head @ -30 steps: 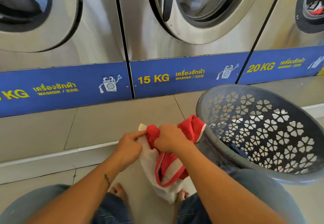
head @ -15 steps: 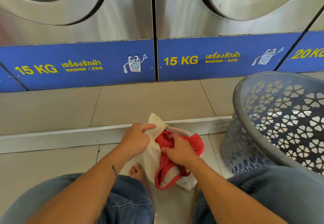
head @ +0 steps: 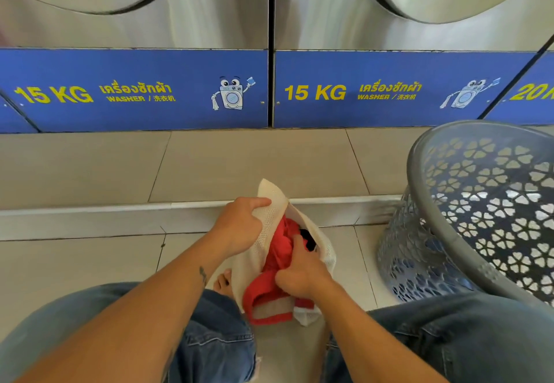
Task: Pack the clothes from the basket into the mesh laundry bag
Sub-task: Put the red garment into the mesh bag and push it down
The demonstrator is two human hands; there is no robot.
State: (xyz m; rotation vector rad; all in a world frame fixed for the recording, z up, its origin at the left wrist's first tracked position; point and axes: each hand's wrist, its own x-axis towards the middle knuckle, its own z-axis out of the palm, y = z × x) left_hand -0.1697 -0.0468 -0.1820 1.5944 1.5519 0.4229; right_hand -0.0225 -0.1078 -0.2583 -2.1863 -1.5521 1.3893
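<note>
A white mesh laundry bag (head: 271,203) stands between my knees on the tiled floor. My left hand (head: 239,225) grips its upper left edge and holds the mouth apart. A red garment (head: 280,250) fills the opening, with a dark piece beside it. My right hand (head: 299,271) clutches the red cloth and is pushed down into the bag's mouth. Part of the red garment hangs out over the bag's near side. A grey plastic basket (head: 425,203) with flower-shaped holes leans at the right; something dark blue shows through its lower wall.
Steel washers with blue "15 KG" panels (head: 138,92) stand straight ahead on a raised tiled step (head: 254,167). My jeans-clad legs frame the bag on both sides, and a bare foot (head: 223,282) shows left of it.
The view has tilted down and left. My right hand has driven the red garment deeper into the bag, so less red cloth sticks up above the mouth. My left hand keeps its hold.
</note>
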